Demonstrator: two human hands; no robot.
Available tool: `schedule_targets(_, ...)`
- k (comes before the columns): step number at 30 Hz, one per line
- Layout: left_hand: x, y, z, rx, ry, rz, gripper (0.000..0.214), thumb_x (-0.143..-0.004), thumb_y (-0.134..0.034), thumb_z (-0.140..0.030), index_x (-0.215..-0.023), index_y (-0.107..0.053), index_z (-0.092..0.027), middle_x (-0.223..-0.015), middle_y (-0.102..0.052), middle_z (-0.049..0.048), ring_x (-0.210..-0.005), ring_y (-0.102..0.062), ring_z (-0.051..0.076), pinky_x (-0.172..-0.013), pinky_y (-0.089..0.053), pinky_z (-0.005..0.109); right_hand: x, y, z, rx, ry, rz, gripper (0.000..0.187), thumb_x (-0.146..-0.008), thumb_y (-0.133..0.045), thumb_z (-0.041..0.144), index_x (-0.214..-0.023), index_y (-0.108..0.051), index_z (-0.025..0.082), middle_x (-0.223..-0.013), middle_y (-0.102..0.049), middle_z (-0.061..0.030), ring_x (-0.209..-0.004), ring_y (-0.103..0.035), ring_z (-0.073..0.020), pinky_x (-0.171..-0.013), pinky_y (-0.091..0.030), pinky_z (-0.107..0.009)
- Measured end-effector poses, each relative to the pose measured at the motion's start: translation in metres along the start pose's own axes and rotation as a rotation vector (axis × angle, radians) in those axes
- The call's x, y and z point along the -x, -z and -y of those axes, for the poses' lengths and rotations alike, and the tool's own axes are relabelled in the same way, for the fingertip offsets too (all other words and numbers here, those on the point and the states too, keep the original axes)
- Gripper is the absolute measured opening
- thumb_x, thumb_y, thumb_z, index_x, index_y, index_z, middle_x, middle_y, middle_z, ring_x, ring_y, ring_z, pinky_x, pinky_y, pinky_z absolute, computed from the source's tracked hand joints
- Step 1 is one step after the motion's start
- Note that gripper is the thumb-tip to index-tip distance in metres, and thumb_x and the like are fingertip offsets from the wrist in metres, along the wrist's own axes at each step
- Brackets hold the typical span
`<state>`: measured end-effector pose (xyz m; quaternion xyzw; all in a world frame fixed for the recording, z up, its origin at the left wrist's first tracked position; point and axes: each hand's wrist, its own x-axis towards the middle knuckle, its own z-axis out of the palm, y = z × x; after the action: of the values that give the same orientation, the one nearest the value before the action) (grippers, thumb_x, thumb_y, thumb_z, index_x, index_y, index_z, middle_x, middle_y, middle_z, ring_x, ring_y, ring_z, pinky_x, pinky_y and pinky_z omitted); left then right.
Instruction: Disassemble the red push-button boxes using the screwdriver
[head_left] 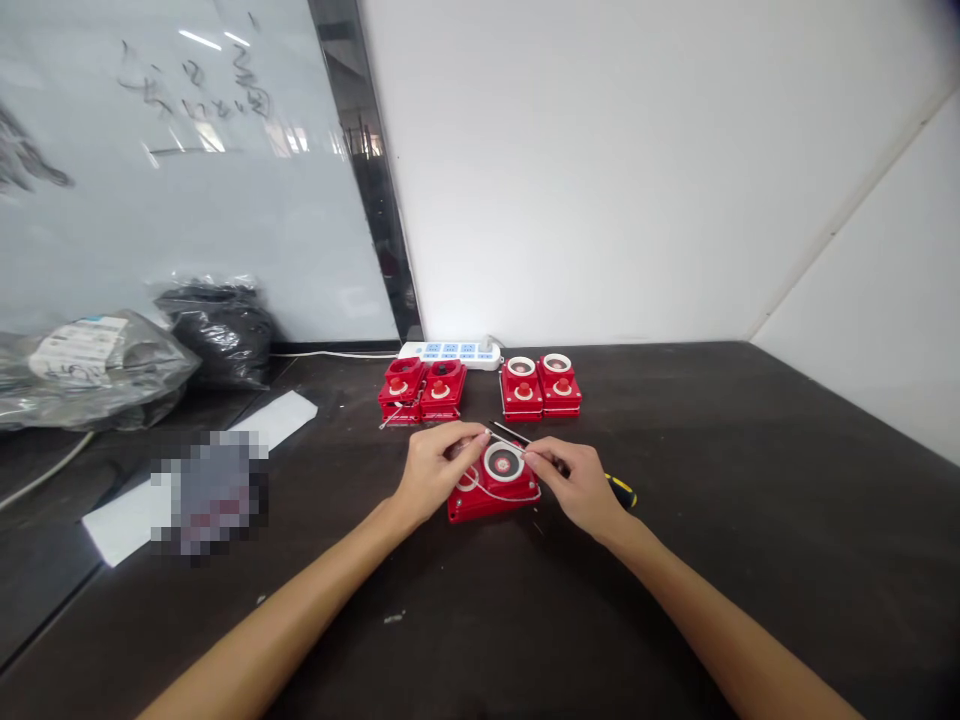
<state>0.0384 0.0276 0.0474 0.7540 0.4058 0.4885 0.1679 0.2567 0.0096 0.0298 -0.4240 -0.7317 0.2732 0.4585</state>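
Note:
A red device (pixel 480 500) with a white ring around a dark round centre lies on the table, tilted slightly, in front of me. My left hand (pixel 442 460) is closed over its left side, finger and thumb pinching a thin white cord (pixel 505 441). Above the ring, my right hand (pixel 574 480) pinches the same cord, which runs taut between both hands. More white cord loops across the device's front. A screwdriver with a yellow and black handle (pixel 622 491) passes behind my right hand; whether that hand also grips it I cannot tell.
Two red devices (pixel 443 388) without white rings stand at the back left, and two with rings (pixel 520 388) stand right of them. Behind is a white power strip (pixel 450 353). Plastic bags (pixel 112 365) and white paper (pixel 281 422) with a blurred object lie left.

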Motion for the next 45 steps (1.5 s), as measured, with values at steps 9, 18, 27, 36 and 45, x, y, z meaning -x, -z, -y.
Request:
schedule_targets(9, -0.004, -0.007, -0.009, 0.073, 0.090, 0.006, 0.019, -0.087, -0.067, -0.032, -0.088, -0.077, -0.017, -0.080, -0.077, 0.0034, -0.066, -0.067, 0.014, -0.063, -0.050, 0.021, 0.005, -0.002, -0.003, 0.222, 0.143, -0.024, 0.025, -0.099, -0.041, 0.024, -0.083, -0.060, 0.020, -0.075, -0.066, -0.0025, -0.069, -0.061, -0.0159, -0.068, -0.043, -0.027)
schedule_targets(18, 0.001, -0.001, -0.016, 0.165, 0.211, 0.060, 0.020, -0.085, -0.068, -0.036, -0.088, -0.077, -0.017, -0.063, -0.069, -0.0008, -0.052, -0.056, 0.010, -0.052, -0.042, 0.020, 0.007, -0.006, 0.009, 0.154, 0.187, 0.027, 0.021, -0.098, -0.047, 0.023, -0.111, -0.063, 0.021, -0.099, -0.074, -0.0047, -0.087, -0.069, -0.0180, -0.080, -0.050, -0.028)
schedule_targets(27, -0.002, 0.006, -0.025, 0.092, 0.114, 0.119, 0.015, -0.090, -0.063, -0.029, -0.091, -0.074, -0.020, -0.089, -0.075, 0.0010, -0.081, -0.069, 0.015, -0.076, -0.052, 0.023, 0.000, -0.006, 0.012, 0.135, 0.201, -0.024, 0.017, -0.094, -0.051, 0.018, -0.100, -0.067, 0.021, -0.095, -0.074, -0.0039, -0.084, -0.069, -0.0174, -0.078, -0.051, -0.027)
schedule_targets(36, -0.003, -0.004, -0.024, 0.377, 0.335, 0.009, 0.018, -0.079, -0.075, -0.031, -0.090, -0.075, -0.017, -0.086, -0.077, 0.0040, -0.075, -0.072, 0.018, -0.069, -0.058, 0.025, -0.010, -0.009, 0.016, 0.208, 0.214, -0.072, 0.011, -0.091, -0.057, 0.021, -0.092, -0.068, 0.021, -0.089, -0.075, -0.0044, -0.080, -0.069, -0.0189, -0.076, -0.052, -0.030)
schedule_targets(45, 0.000, -0.003, -0.028, 0.228, 0.258, -0.015, 0.013, -0.080, -0.074, -0.030, -0.087, -0.078, -0.020, -0.083, -0.078, 0.0033, -0.074, -0.072, 0.019, -0.069, -0.057, 0.026, -0.017, -0.011, 0.025, 0.380, 0.419, -0.131, 0.018, -0.096, -0.050, 0.022, -0.092, -0.068, 0.019, -0.087, -0.071, -0.0079, -0.080, -0.063, -0.0199, -0.079, -0.047, -0.035)
